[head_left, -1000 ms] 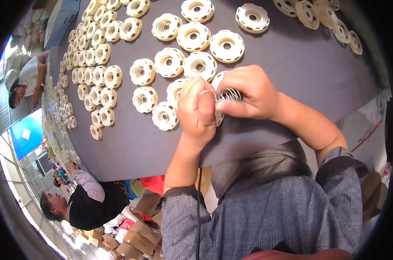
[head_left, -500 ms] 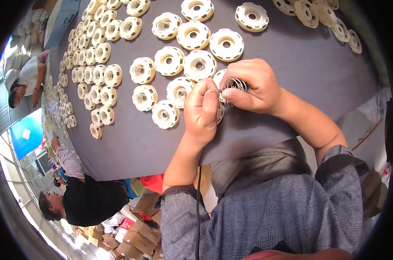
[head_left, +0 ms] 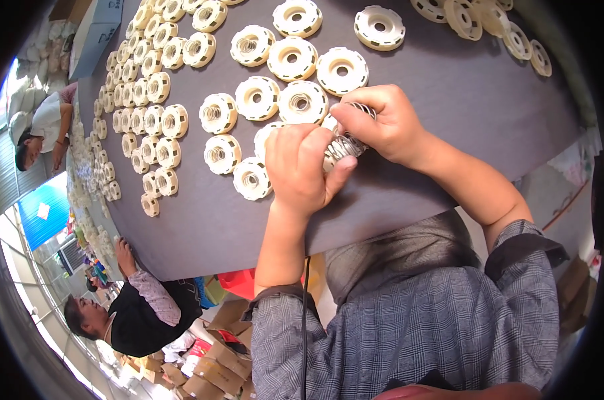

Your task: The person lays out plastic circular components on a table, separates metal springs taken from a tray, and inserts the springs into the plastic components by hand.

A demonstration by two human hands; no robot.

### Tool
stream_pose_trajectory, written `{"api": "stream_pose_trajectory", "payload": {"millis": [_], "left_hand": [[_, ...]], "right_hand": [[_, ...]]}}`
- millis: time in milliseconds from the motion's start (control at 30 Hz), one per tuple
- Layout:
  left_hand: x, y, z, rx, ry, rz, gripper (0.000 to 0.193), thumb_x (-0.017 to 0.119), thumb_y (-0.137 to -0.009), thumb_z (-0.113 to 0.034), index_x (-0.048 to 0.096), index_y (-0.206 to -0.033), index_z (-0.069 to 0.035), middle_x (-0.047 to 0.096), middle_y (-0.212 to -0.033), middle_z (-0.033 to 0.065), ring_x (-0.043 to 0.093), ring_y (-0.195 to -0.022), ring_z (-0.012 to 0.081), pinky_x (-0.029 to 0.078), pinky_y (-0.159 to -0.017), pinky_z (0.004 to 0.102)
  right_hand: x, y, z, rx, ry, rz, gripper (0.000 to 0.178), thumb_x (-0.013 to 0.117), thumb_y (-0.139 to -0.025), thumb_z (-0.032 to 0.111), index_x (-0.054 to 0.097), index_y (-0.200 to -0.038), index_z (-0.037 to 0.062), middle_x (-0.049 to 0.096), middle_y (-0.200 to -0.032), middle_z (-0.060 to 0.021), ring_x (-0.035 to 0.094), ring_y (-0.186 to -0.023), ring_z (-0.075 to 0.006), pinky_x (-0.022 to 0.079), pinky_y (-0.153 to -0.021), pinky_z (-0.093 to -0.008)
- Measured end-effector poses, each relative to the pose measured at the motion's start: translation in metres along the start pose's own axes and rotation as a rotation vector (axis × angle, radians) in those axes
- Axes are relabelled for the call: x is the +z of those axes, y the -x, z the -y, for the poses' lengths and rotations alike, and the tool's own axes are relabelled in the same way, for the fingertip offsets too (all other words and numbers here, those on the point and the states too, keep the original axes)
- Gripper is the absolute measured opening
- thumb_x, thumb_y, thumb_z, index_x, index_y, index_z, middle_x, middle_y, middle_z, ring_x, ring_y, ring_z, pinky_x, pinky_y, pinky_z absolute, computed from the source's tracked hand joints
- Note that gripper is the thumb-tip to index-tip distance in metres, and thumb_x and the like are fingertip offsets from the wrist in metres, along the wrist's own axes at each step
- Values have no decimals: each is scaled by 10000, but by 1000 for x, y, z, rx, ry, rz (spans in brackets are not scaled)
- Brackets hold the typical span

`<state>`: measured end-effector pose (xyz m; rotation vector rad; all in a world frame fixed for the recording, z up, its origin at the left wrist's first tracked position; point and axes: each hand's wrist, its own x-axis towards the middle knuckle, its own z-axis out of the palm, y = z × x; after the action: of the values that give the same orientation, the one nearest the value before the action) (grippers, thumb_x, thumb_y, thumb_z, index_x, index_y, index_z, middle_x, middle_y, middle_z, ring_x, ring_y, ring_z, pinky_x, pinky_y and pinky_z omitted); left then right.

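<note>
Gripping a stack of thin metal rings point(head_left: 344, 144) between them, the left hand point(head_left: 303, 167) and the right hand point(head_left: 384, 123) meet over the grey table point(head_left: 448, 93). The left hand's fingers are curled shut around the near end of the stack, thumb pressed along its side; the right hand pinches the far end with its fingertips point(head_left: 347, 113). Just beyond the grip lies a cream plastic spool point(head_left: 302, 102), and another spool point(head_left: 252, 179) sits just left of the left hand. More cream spools point(head_left: 145, 100) lie in rows well to the left of the grip. Two other people point(head_left: 138, 313) are near the table's left edge.
</note>
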<state>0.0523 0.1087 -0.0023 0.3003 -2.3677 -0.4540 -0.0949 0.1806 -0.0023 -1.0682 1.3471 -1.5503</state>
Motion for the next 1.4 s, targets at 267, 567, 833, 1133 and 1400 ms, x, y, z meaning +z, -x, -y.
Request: {"api": "stream_pose_trajectory", "payload": {"millis": [267, 567, 833, 1133, 1400], "left_hand": [[-8, 0, -14, -829, 832, 93, 301, 405, -925, -256, 490, -752, -24, 459, -607, 37, 428, -541, 116, 336, -499, 258], [-6, -7, -7, -207, 345, 35, 358, 683, -730, -163, 506, -1009, -25, 540, -846, 96, 511, -677, 183, 431, -600, 274], [-11, 9, -10, -985, 1004, -65, 342, 369, -928, -314, 478, -758, -38, 397, -557, 30, 365, -452, 123, 290, -415, 235], [-41, -19, 44, -666, 186, -26, 248, 581, -826, -89, 586, -1066, -29, 560, -886, 55, 524, -716, 114, 429, -665, 245], [-29, -17, 73, -503, -346, 207, 320, 697, -697, -109, 610, -1000, -50, 571, -897, 86, 543, -795, 196, 448, -698, 306]], "right_hand": [[3, 0, -13, -578, 406, -7, 204, 647, -732, 187, 568, -668, 11, 522, -569, -109, 512, -480, -250, 398, -453, -303], [-2, 0, 3, -145, 130, 23, 230, 617, -808, 229, 637, -738, 11, 555, -570, -112, 525, -491, -146, 410, -464, -272], [-13, -6, -5, -510, 383, -127, 198, 642, -780, 186, 609, -688, 14, 532, -545, -92, 509, -462, -190, 386, -438, -297], [-19, -3, 1, -344, 135, -149, 200, 646, -792, 186, 623, -769, -11, 593, -620, -85, 547, -552, -124, 421, -505, -252], [-14, -7, 7, -29, -48, 5, 365, 573, -864, 323, 623, -700, 0, 565, -589, -29, 482, -540, -57, 380, -485, -237]]}}
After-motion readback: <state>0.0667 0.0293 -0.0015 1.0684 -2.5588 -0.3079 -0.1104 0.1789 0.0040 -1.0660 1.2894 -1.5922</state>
